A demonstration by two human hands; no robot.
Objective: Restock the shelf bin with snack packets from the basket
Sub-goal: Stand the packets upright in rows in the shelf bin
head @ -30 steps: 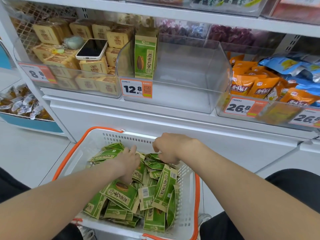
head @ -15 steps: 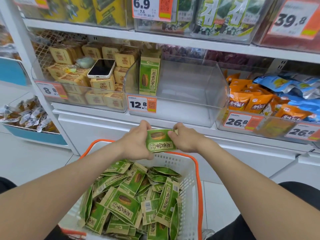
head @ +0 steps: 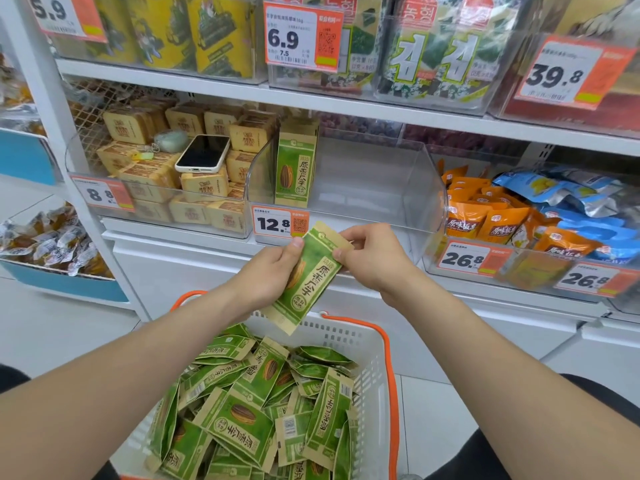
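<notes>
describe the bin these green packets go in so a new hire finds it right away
On the shelf under the seaweed packs, find the clear bin with the 12.8 tag. It sits between tan packs on its left and orange packs on its right. It alone is nearly bare, with green packets upright at its left wall.

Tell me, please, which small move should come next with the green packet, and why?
Probably raise the green packet into the clear bin and stand it beside the upright packets at its left wall: the left hand and right hand hold it just below the bin's front.
</notes>
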